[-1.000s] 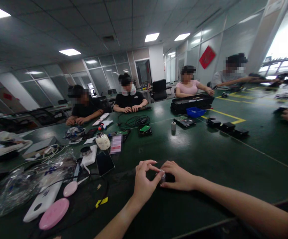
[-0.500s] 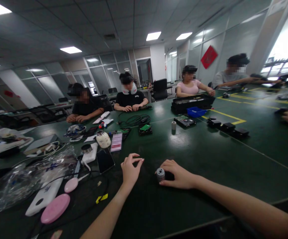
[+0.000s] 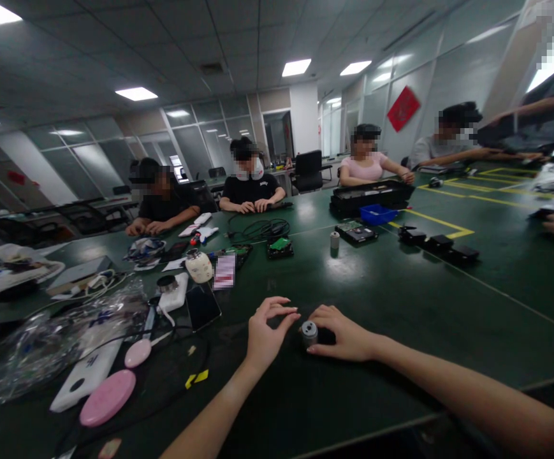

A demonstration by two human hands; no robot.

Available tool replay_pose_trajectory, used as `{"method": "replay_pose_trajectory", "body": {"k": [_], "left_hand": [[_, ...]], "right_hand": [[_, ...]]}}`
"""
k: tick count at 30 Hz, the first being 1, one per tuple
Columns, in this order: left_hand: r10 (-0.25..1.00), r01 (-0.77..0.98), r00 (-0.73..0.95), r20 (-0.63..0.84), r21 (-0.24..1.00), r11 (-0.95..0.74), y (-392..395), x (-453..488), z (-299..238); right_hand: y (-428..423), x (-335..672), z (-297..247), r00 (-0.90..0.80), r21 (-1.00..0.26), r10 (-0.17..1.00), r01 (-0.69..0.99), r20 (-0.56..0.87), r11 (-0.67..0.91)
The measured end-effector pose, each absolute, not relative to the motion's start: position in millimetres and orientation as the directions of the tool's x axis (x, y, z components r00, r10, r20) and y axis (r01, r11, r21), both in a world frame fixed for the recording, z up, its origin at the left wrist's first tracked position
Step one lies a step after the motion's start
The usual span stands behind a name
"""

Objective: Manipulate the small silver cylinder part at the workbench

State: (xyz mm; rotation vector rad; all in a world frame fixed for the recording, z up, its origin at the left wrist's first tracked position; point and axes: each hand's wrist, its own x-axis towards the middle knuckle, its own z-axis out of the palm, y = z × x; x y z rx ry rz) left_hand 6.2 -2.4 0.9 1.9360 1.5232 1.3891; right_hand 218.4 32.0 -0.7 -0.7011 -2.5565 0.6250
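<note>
Upright on the green table point(image 3: 401, 331) stands a small grey metal cylinder that looks like a small motor point(image 3: 310, 331), with holes in its top face. My right hand point(image 3: 341, 335) is wrapped round it from the right, thumb in front and fingers behind. Just to its left hovers my left hand point(image 3: 269, 328), thumb and forefinger brought together in a pinch near the cylinder's top. Whatever those fingertips hold, if anything, is too small to make out. A second small metal cylinder point(image 3: 335, 240) stands farther back.
Left of my hands lie a black phone point(image 3: 203, 307), a pink oval case point(image 3: 108, 398), a white power bank point(image 3: 88, 373) and crumpled clear plastic point(image 3: 66, 344). Beyond are hard drives point(image 3: 356, 232), a blue tray point(image 3: 378, 214) and coiled cable point(image 3: 267, 229). Several people sit across the table.
My left hand has moved right, close to the cylinder. The right hand keeps its hold in the same place. At the far right, another person has come into view.
</note>
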Motion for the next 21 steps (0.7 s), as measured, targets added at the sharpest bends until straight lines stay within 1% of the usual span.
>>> {"method": "replay_pose_trajectory", "body": {"k": [4,7,15,21], "left_hand": [[0.872,0.422,0.066,0.485,0.779,-0.465,-17.1,25.1,6.3],[0.870,0.334,0.097,0.484,0.808,-0.486,-20.4,29.9,8.5],[0.835,0.401,0.079,0.545,0.749,-0.527,-22.2,28.0,9.9],[0.860,0.407,0.138,0.492,0.763,-0.502,-20.5,29.0,17.2]], "right_hand": [[31.9,218.6,-1.1,-0.787,-0.514,0.553,0.366,0.272,0.775],[31.5,219.2,-0.8,-0.789,-0.514,0.550,0.363,0.273,0.777],[31.6,218.6,-1.5,-0.784,-0.505,0.548,0.361,0.291,0.784],[31.3,218.0,0.3,-0.785,-0.513,0.547,0.355,0.291,0.782]]}}
